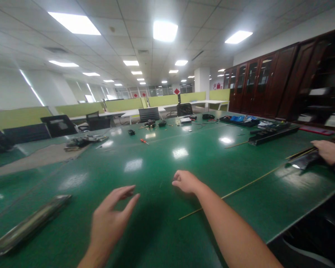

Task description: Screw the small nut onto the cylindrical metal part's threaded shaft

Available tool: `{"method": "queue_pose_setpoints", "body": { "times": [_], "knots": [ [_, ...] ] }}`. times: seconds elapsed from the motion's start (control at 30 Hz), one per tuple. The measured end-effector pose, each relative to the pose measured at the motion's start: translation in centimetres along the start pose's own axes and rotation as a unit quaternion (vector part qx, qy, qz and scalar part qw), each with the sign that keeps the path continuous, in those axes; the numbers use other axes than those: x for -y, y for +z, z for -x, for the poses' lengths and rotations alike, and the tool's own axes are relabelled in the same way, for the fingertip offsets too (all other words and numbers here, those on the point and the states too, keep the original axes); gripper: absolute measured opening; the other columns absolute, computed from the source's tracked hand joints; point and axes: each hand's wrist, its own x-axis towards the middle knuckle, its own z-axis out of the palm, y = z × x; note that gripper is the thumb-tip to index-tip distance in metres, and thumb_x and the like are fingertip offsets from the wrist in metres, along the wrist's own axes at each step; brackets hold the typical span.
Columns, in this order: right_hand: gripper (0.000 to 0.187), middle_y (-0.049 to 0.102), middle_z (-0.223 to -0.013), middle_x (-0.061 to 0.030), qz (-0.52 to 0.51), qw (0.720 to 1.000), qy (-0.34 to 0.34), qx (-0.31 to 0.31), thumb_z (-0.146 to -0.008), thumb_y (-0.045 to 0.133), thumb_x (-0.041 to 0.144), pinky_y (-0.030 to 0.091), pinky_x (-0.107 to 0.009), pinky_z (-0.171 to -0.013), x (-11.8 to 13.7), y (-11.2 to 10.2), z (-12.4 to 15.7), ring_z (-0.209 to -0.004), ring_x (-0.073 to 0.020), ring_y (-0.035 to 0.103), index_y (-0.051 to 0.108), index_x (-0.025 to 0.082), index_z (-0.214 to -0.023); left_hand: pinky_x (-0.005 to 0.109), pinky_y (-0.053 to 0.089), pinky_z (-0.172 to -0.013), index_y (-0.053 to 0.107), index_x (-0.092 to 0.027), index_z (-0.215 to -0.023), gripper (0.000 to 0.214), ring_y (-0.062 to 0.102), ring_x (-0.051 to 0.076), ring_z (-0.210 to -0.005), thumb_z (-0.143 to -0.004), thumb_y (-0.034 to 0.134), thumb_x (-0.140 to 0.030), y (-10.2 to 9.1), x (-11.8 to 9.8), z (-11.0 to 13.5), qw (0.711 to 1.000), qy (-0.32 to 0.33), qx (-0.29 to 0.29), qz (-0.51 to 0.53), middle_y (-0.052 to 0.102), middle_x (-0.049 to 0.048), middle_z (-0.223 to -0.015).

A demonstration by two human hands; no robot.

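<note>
My left hand (111, 212) is held over the green tabletop, thumb and fingers apart, with nothing between them. To its right, my right hand (187, 181) hovers with loosely curled fingers. A small gap shows between its thumb and fingers, and I see nothing held there. A long thin yellowish rod (248, 183) runs across the table, and my right forearm crosses over part of it. Left of my left hand lies a long bundle in clear plastic wrap (30, 225), blurred.
At the right edge, another person's hand (331, 150) is on a dark object. Beyond are a black channel-shaped piece (273, 134) and a black tray (238, 121) with blue items. A red screwdriver (144, 141) lies mid-table. A pile of parts (85, 141) sits on brown cardboard (41, 160).
</note>
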Motion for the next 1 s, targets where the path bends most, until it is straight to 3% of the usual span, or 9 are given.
{"method": "queue_pose_setpoints", "body": {
  "times": [0.07,0.17,0.23,0.33,0.43,0.57,0.73,0.87,1.0],
  "knots": [
    [0.02,0.074,-0.09,-0.0038,0.003,1.0,-0.004,0.0,-0.086,0.069,0.031,0.043,-0.023,-0.064,0.0,-0.1,0.0,-0.078,-0.0153,0.066,0.067,0.019,-0.101,0.037,0.055,-0.088,0.075,-0.019,-0.094,0.043,0.07,0.027,-0.09,-0.065,0.079,-0.051,5.3,-0.4,-1.5,0.979,-0.129,0.074,0.137,0.074,0.0082,-0.096],
    [0.021,0.073,-0.089,-0.0042,0.01,1.0,-0.002,-0.003,-0.087,0.067,0.032,0.042,-0.023,-0.064,0.1,-0.3,0.0,-0.077,-0.0153,0.065,0.066,0.019,-0.103,0.037,0.058,-0.081,0.073,-0.013,-0.104,0.051,0.07,0.028,-0.091,-0.07,0.074,-0.05,12.2,-0.5,-3.1,0.962,-0.178,0.09,0.187,0.074,0.0131,-0.101],
    [0.019,0.073,-0.09,-0.0047,0.018,1.0,-0.002,-0.006,-0.087,0.066,0.032,0.041,-0.023,-0.063,0.1,-0.3,0.0,-0.078,-0.016,0.065,0.066,0.019,-0.102,0.037,0.057,-0.082,0.074,-0.012,-0.103,0.05,0.071,0.029,-0.09,-0.067,0.078,-0.046,14.8,-0.4,-3.6,0.955,-0.183,0.115,0.204,0.074,0.0138,-0.099],
    [0.014,0.072,-0.092,-0.0061,0.03,0.999,-0.007,-0.016,-0.087,0.064,0.029,0.038,-0.024,-0.061,0.1,-0.2,0.1,-0.078,-0.0175,0.064,0.066,0.019,-0.098,0.035,0.056,-0.087,0.077,-0.015,-0.092,0.036,0.071,0.028,-0.09,-0.064,0.081,-0.036,16.1,-0.3,-3.7,0.948,-0.178,0.146,0.22,0.075,0.012,-0.094],
    [0.013,0.072,-0.092,-0.0064,0.028,0.999,-0.02,-0.023,-0.088,0.061,0.028,0.038,-0.024,-0.061,0.2,-0.1,0.1,-0.078,-0.0175,0.064,0.065,0.019,-0.097,0.033,0.057,-0.084,0.077,-0.015,-0.091,0.028,0.071,0.026,-0.087,-0.07,0.076,-0.033,15.9,-0.3,-3.4,0.944,-0.184,0.147,0.231,0.075,0.0113,-0.091],
    [0.016,0.072,-0.098,-0.0062,0.012,0.998,-0.037,-0.039,-0.089,0.058,0.023,0.041,-0.023,-0.066,0.8,0.0,0.1,-0.086,-0.0163,0.065,0.063,0.019,-0.104,0.03,0.059,-0.071,0.072,-0.012,-0.104,0.041,0.072,0.023,-0.08,-0.074,0.074,-0.039,15.8,-0.6,-2.9,0.935,-0.204,0.142,0.253,0.075,0.0127,-0.092],
    [0.024,0.072,-0.087,-0.0032,0.0,0.998,-0.036,-0.043,-0.085,0.066,0.029,0.041,-0.022,-0.063,1.5,-0.5,0.5,-0.076,-0.0143,0.064,0.064,0.018,-0.106,0.031,0.06,-0.07,0.073,-0.007,-0.1,0.047,0.073,0.025,-0.082,-0.073,0.075,-0.046,15.1,-1.7,-2.8,0.931,-0.22,0.118,0.268,0.075,0.0161,-0.09],
    [0.056,0.072,-0.083,-0.0003,-0.004,1.0,-0.028,-0.01,-0.075,0.078,0.037,0.043,-0.021,-0.063,1.2,-0.9,0.6,-0.073,-0.0135,0.065,0.058,0.018,-0.124,0.038,0.061,-0.081,0.071,-0.008,-0.105,0.059,0.072,0.028,-0.087,-0.071,0.074,-0.056,9.5,-2.3,-3.2,0.943,-0.21,0.075,0.249,0.075,0.0155,-0.092],
    [0.041,0.072,-0.082,-0.0007,0.013,1.0,-0.02,0.018,-0.072,0.079,0.033,0.043,-0.023,-0.062,0.8,-0.9,0.5,-0.073,-0.0143,0.064,0.069,0.019,-0.11,0.047,0.056,-0.094,0.072,-0.023,-0.105,0.052,0.07,0.028,-0.094,-0.071,0.072,-0.063,0.1,-1.4,-1.7,0.993,-0.116,0.015,0.014,0.075,0.0024,-0.095]
  ]
}}
